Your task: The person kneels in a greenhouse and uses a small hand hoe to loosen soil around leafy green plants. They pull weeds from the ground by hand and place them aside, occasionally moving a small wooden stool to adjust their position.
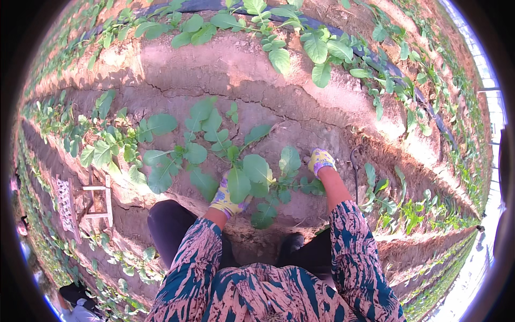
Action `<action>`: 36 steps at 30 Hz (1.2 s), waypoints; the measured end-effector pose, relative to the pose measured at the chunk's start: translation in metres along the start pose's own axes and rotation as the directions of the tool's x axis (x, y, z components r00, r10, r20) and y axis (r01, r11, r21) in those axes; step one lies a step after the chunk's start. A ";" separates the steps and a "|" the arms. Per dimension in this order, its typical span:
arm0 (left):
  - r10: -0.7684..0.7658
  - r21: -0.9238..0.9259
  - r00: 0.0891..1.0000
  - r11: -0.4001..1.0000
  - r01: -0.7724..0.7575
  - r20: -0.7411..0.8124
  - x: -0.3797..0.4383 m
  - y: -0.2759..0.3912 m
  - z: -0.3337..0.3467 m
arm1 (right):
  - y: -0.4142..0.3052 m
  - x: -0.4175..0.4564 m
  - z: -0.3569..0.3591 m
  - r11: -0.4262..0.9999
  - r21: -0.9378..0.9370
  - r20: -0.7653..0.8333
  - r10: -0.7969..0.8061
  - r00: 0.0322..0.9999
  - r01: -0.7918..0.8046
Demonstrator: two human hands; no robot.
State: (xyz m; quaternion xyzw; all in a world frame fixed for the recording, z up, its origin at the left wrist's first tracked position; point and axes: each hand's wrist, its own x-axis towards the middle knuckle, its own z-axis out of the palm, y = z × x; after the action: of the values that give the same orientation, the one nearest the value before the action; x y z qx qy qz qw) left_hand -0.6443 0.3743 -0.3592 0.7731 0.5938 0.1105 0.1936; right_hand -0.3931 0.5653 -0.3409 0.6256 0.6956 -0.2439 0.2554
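Both my hands wear yellow fabric gloves with a purple pattern. My left hand (230,197) is among the leaves of a broad-leaved green plant (239,183), close to its base; the leaves hide the fingers, so whether it grips anything cannot be told. My right hand (321,160) rests low against the bare soil (297,129), just right of a smaller leafy plant (289,161); its fingertips are turned away, and their hold does not show. More leafy plants (108,147) grow to the left on the same bed.
A small wooden-framed stool (96,201) stands at the left. Dark irrigation hose (354,161) sticks out of the soil right of my right hand. Black tubing (322,24) runs through the far plant row. Another person (80,306) is partly visible at lower left. Plants (410,213) grow at right.
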 end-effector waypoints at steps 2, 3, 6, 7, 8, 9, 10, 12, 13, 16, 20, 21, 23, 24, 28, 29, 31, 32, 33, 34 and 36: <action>-0.031 -0.023 0.998 0.999 0.032 0.061 -0.001 0.000 0.002 | 0.001 0.000 -0.007 0.999 0.017 0.040 0.034 0.999 -0.034; -0.045 -0.030 0.995 0.998 0.048 0.091 0.000 -0.001 0.000 | 0.003 0.003 -0.010 0.998 0.028 0.060 0.049 0.997 -0.051; -0.020 -0.033 0.993 0.999 0.023 0.113 0.002 0.001 -0.007 | 0.003 0.010 -0.012 0.998 -0.025 0.108 0.052 0.993 -0.049; -0.007 -0.023 0.997 1.000 0.009 0.083 0.003 0.000 -0.010 | -0.001 0.012 -0.013 0.998 -0.063 0.124 0.034 0.992 -0.026; 0.004 -0.013 0.999 1.000 -0.003 0.053 0.004 0.001 -0.013 | -0.004 0.013 -0.014 0.995 -0.091 0.128 0.037 0.991 -0.026; 0.016 -0.008 0.999 1.000 -0.015 0.031 0.002 0.002 -0.014 | -0.005 0.016 -0.014 0.993 -0.122 0.151 0.020 0.988 -0.001; 0.025 -0.014 0.999 1.000 -0.025 0.022 0.003 0.003 -0.015 | -0.005 0.021 -0.016 0.988 -0.152 0.176 0.002 0.984 0.025; 0.033 -0.027 0.999 0.999 -0.033 0.015 0.003 0.001 -0.014 | -0.013 0.031 -0.021 0.993 -0.105 0.140 -0.029 0.990 0.044; 0.029 -0.009 0.999 1.000 -0.029 0.031 0.001 0.001 -0.014 | -0.022 0.035 -0.028 0.995 -0.042 0.112 -0.084 0.990 0.089; 0.040 -0.003 0.998 0.999 -0.040 0.045 0.004 0.002 -0.015 | -0.058 0.049 -0.038 0.911 0.264 -0.152 -0.285 0.946 0.317; 0.034 -0.076 0.999 0.996 -0.035 -0.007 0.000 -0.001 -0.011 | -0.137 0.054 -0.054 0.802 0.539 -0.102 -0.240 0.965 0.256; 0.039 -0.088 0.999 0.995 -0.040 -0.022 0.000 -0.002 -0.009 | -0.148 0.060 -0.049 0.816 0.503 -0.094 -0.275 0.957 0.284; 0.041 -0.115 0.999 0.993 -0.043 -0.020 0.005 -0.001 -0.012 | -0.164 0.074 -0.039 0.836 0.429 -0.082 -0.339 0.937 0.341; 0.037 -0.127 0.999 0.991 -0.039 -0.018 0.005 -0.001 -0.014 | -0.175 0.076 -0.037 0.843 0.375 -0.108 -0.373 0.922 0.385; 0.053 -0.117 0.999 0.992 -0.054 -0.009 0.005 -0.001 -0.016 | -0.208 0.081 -0.026 0.853 0.250 -0.180 -0.423 0.888 0.457; 0.058 -0.125 0.997 0.990 -0.063 -0.045 0.004 0.000 -0.015 | -0.213 0.083 -0.024 0.857 0.245 -0.194 -0.414 0.889 0.453; 0.057 -0.110 0.995 0.992 -0.067 -0.087 0.002 -0.001 -0.013 | -0.223 0.087 -0.019 0.889 0.169 -0.168 -0.400 0.901 0.426; 0.056 -0.090 0.994 0.994 -0.064 -0.093 0.001 -0.001 -0.011 | -0.225 0.090 -0.018 0.903 0.120 -0.150 -0.393 0.907 0.412; 0.057 -0.074 0.993 0.995 -0.064 -0.100 0.001 0.000 -0.010 | -0.226 0.093 -0.016 0.917 0.067 -0.133 -0.382 0.914 0.393; 0.052 -0.079 0.994 0.995 -0.060 -0.096 0.001 0.000 -0.008 | -0.226 0.095 -0.014 0.914 0.056 -0.164 -0.389 0.907 0.402; 0.043 -0.096 0.995 0.994 -0.051 -0.088 0.001 0.001 -0.006 | -0.225 0.099 -0.008 0.907 0.041 -0.209 -0.403 0.891 0.420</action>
State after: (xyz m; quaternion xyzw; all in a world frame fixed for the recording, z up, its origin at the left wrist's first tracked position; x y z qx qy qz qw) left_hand -0.6456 0.3760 -0.3539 0.7710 0.5770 0.1774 0.2030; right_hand -0.6255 0.6220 -0.3960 0.4952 0.8230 -0.2591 0.1016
